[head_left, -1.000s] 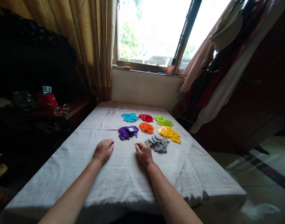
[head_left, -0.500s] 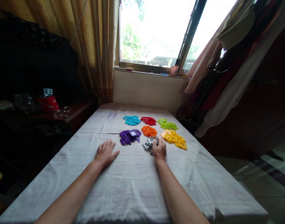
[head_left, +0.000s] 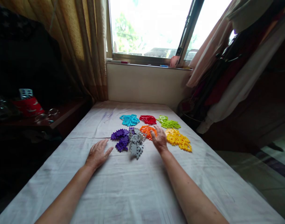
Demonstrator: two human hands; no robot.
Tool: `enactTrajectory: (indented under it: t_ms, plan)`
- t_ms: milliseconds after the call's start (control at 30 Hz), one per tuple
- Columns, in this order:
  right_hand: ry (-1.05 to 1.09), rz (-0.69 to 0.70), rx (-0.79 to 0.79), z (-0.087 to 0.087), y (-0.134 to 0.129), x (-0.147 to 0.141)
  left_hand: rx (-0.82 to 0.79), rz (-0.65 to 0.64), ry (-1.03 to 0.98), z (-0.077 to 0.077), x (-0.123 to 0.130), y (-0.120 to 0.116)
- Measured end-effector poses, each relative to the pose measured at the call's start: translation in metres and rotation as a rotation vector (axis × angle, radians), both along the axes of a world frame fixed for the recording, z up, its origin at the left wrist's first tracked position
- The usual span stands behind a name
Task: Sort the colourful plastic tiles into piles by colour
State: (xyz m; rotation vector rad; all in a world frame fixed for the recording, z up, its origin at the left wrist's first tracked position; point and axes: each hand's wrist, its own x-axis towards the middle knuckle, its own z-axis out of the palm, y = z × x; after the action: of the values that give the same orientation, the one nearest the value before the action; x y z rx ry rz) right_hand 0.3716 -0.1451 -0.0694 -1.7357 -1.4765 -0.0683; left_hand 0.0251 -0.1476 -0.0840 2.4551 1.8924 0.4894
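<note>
My right hand [head_left: 159, 139] is open at the right edge of a pile of orange interlocking plastic pieces [head_left: 146, 132], its fingertips over or touching them. Grey notched pieces [head_left: 135, 143] lie in a heap between my hands, partly over the purple pieces [head_left: 121, 141]. To the left of the purple pile my left hand [head_left: 98, 154] rests open on the cloth, holding nothing. Yellow pieces [head_left: 179, 140] lie just right of my right hand. Farther back are blue pieces [head_left: 130, 120], red pieces [head_left: 148, 119] and lime-green pieces [head_left: 169, 123].
A pale cloth covers the table [head_left: 123, 193]. On a dark side table at left stand a red container [head_left: 29, 106] and a pair of glasses [head_left: 47, 115]. Clothes [head_left: 226, 93] hang at the right. A pink cup [head_left: 174, 61] stands on the window sill.
The grey pieces have moved left against the purple pile and spread out. My right hand has let go of them and shifted forward to the orange pile. My left hand stays open beside the purple pieces.
</note>
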Motion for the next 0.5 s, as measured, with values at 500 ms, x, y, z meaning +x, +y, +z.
enactTrajectory:
  t_ms: [500]
  plan:
    - [-0.02, -0.161, -0.412, -0.017, 0.009, 0.1, 0.084, 0.048, 0.036, -0.009, -0.007, 0.014]
